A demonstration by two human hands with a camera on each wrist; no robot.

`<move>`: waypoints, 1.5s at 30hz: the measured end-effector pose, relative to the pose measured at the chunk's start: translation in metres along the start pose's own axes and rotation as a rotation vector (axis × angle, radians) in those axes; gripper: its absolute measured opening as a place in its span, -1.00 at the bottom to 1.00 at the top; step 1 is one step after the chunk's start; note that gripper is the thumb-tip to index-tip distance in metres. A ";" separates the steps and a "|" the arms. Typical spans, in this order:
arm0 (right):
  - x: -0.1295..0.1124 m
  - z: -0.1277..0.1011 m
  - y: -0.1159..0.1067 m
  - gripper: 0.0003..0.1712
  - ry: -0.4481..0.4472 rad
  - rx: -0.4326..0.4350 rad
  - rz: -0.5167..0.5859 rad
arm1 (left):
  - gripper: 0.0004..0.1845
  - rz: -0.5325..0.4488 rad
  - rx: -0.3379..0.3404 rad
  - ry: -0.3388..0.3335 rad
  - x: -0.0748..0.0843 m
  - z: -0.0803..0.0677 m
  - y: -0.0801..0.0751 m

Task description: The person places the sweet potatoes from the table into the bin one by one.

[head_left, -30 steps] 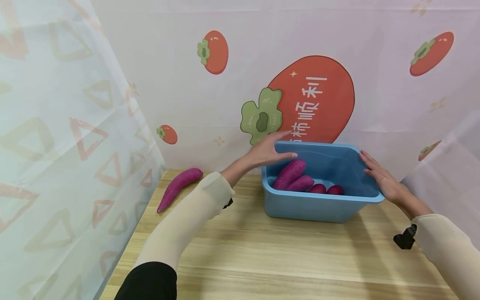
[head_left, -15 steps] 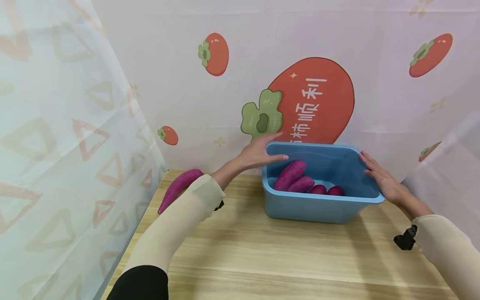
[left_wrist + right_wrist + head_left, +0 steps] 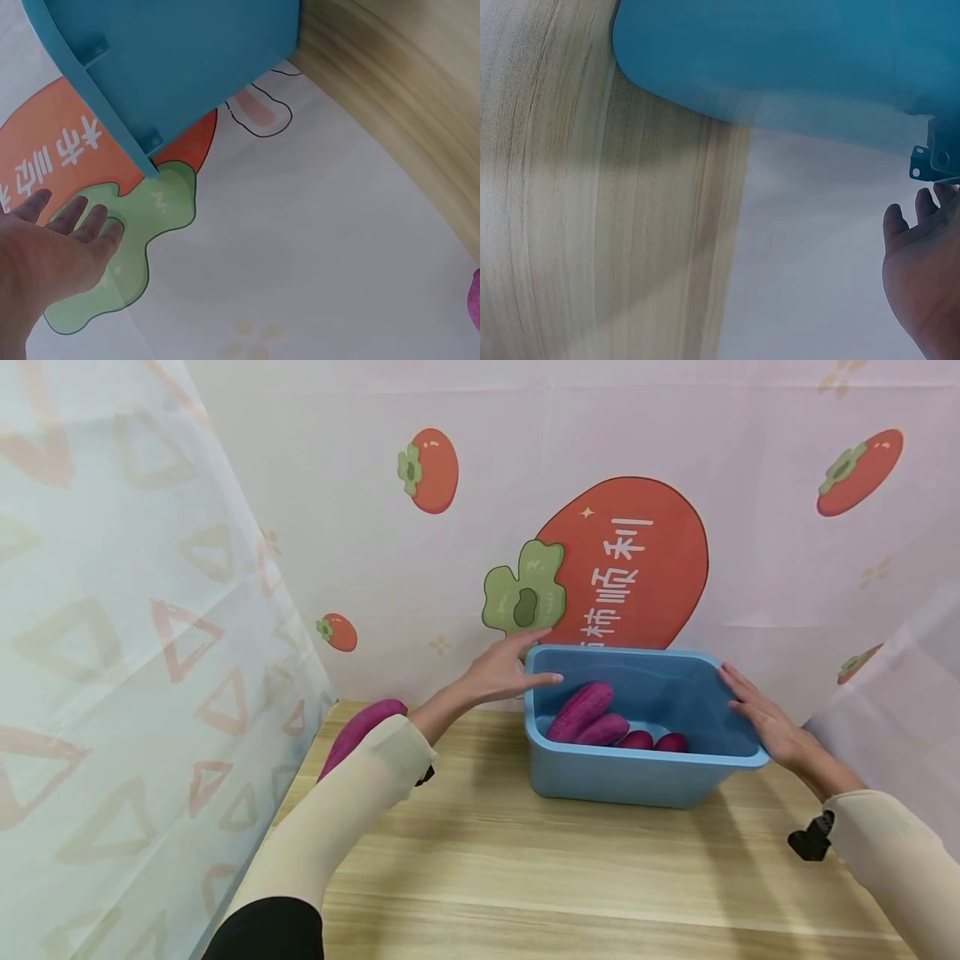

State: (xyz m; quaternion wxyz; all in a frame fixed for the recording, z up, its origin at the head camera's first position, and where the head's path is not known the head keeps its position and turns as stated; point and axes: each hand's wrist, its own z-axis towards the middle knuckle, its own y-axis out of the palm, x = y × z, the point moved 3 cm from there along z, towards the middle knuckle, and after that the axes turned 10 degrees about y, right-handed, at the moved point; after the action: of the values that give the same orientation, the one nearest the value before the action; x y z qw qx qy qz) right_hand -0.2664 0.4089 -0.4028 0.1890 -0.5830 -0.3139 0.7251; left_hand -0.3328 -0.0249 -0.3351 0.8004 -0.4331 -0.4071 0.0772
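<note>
A blue plastic bin [image 3: 637, 772] stands at the back of the wooden table and holds several purple sweet potatoes [image 3: 579, 712]. My left hand [image 3: 506, 668] hovers flat at the bin's left rim, fingers straight, holding nothing. In the left wrist view the left hand [image 3: 52, 247] is just clear of the bin's corner [image 3: 142, 154]. My right hand [image 3: 765, 718] rests with straight fingers against the bin's right rim; the right wrist view shows the right hand [image 3: 922, 277] beside the rim [image 3: 930, 161]. One more purple sweet potato [image 3: 352, 739] lies at the table's left, partly hidden by my left sleeve.
A printed cloth backdrop with persimmon pictures [image 3: 622, 568] hangs right behind the bin. A sheer patterned curtain [image 3: 112, 652] closes the left side. The wooden table top [image 3: 525, 877] stretches toward me in front of the bin.
My left hand has drawn back leftward from over the bin to its left rim. The right hand and bin have stayed put.
</note>
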 end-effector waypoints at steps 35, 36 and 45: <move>0.000 0.001 -0.002 -0.34 -0.014 -0.001 0.006 | -0.02 0.035 0.020 -0.002 -0.022 -0.029 -0.015; 0.001 0.001 -0.002 -0.34 -0.011 0.000 0.006 | -0.02 0.032 0.023 -0.006 -0.023 -0.030 -0.015; 0.000 0.002 0.000 -0.34 0.001 -0.005 0.002 | -0.02 0.031 0.018 -0.015 -0.028 -0.043 -0.019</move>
State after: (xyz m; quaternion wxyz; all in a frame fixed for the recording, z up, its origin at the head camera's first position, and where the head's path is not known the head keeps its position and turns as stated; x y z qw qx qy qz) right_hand -0.2682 0.4090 -0.4025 0.1871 -0.5841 -0.3151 0.7243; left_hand -0.3248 -0.0769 -0.3496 0.8000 -0.4314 -0.4057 0.0966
